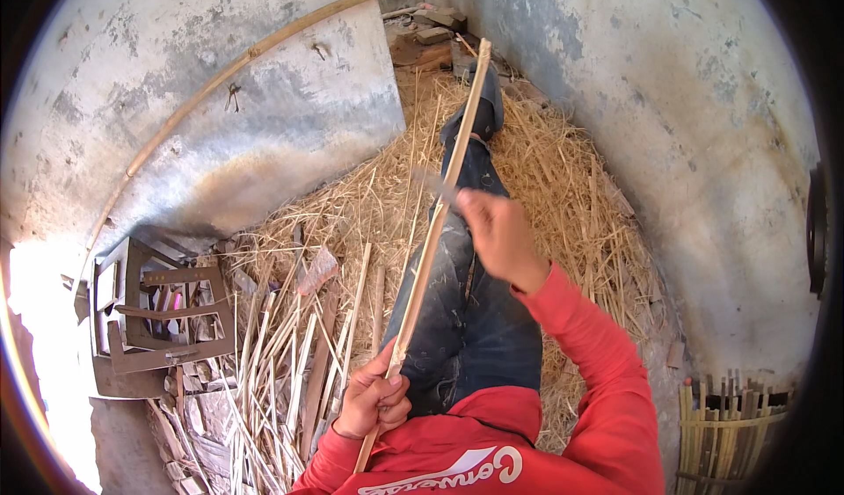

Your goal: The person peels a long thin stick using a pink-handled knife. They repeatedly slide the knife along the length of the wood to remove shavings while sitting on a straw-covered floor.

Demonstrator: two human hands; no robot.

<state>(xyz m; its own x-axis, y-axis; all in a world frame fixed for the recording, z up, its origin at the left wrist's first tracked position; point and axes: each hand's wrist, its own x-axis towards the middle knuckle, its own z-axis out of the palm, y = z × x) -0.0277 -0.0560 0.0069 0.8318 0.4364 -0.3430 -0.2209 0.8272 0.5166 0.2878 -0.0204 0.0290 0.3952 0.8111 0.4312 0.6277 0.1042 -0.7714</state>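
Observation:
My left hand (376, 398) is wrapped around the lower part of a long split bamboo strip (420, 284), close to my waist. The strip slants up and away over my outstretched legs (466, 302), its far end near my feet. My right hand (501, 236) is closed on a knife, whose grey blade (432, 183) crosses the strip around its middle and is smeared by motion. The handle is hidden in my fist. Whether the edge bites into the bamboo, I cannot tell.
Shavings (580, 205) cover the floor around my legs. Several loose strips (290, 363) lie to my left, beside a dark wooden frame (171, 315). A curved bamboo pole (255, 51) leans along the wall. At lower right stands a slatted bamboo basket (725, 438).

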